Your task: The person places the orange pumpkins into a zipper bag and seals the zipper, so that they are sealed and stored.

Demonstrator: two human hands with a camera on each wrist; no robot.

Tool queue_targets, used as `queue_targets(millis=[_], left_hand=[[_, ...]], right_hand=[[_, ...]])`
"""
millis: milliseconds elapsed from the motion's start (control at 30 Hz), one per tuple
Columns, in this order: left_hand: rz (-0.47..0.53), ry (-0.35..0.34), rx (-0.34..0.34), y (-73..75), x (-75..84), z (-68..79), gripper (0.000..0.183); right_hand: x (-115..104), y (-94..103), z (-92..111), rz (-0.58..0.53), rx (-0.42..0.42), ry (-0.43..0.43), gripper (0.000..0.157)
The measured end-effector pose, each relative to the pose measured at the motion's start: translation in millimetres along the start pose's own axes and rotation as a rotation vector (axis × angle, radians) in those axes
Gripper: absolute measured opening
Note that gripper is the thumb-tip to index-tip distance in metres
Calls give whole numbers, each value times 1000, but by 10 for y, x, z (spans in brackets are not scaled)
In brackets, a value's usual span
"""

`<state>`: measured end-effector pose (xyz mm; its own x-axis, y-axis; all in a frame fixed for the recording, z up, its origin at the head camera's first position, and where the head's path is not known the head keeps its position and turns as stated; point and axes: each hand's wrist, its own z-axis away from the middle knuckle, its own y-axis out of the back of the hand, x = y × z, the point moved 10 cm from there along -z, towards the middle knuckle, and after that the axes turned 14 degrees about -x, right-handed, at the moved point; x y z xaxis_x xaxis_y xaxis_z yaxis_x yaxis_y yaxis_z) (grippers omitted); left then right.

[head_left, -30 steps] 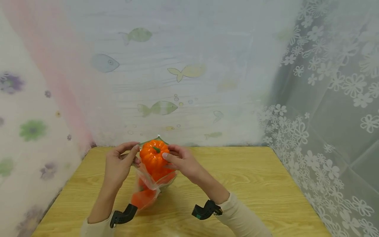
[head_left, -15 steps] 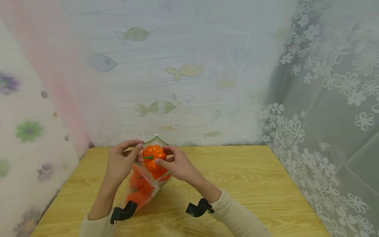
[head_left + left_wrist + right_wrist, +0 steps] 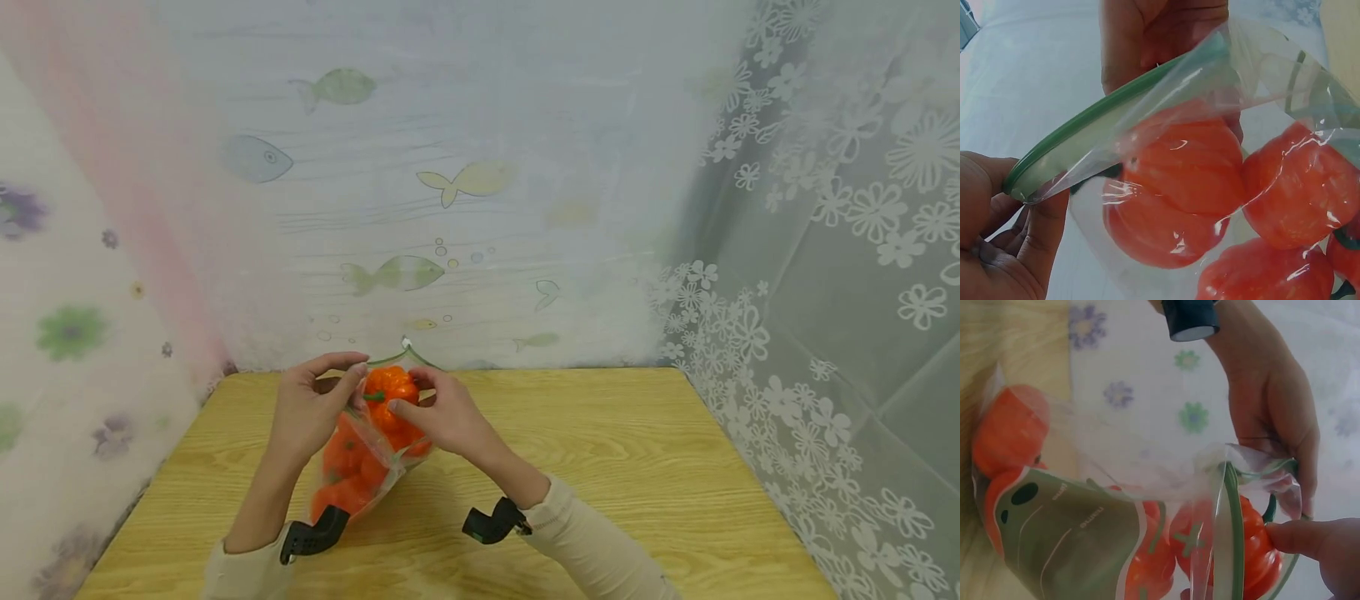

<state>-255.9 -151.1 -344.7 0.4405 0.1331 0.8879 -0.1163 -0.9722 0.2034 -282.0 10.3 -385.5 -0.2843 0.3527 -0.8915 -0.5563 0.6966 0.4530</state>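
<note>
My left hand (image 3: 311, 408) pinches one edge of the mouth of a clear zip bag (image 3: 1066, 531), which has a green seal strip (image 3: 1079, 128) and a printed grey-green panel. In my right hand (image 3: 453, 417), thumb and fingers grip a small shiny orange toy pumpkin (image 3: 392, 385) with a green stem. That pumpkin sits within the bag's mouth, its stem pointing left toward my left hand. Further down in the bag lie several more orange-red pumpkins (image 3: 1300, 184), seen through the plastic. Some right-hand fingers are hidden behind the pumpkin and the bag.
A wood-grain table (image 3: 600, 467) lies under the hands, with its far edge against a fish-printed curtain (image 3: 480, 208). Flower-patterned curtains hang at the left and right. Each wrist carries a black camera mount (image 3: 315, 533).
My right hand has moved left and slightly down with the pumpkin, deeper into the bag's mouth. The pumpkin's stem has tilted to the left. The filled bag bottom has shifted left.
</note>
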Motion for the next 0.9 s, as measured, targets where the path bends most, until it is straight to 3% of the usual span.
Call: queue_targets(millis=[400,633,900], left_hand=[[-7,-5,-26,-88,68,0,23],[12,-9,-37,-20,5,-46,22],[-28,-3,-66,-37,-31,-101,23]], right_hand=[[-50,-21,13,17,19,58,50],[-23,-22,-14,44,-35,42,48],[9,-49,-72,-2,2,64,41]])
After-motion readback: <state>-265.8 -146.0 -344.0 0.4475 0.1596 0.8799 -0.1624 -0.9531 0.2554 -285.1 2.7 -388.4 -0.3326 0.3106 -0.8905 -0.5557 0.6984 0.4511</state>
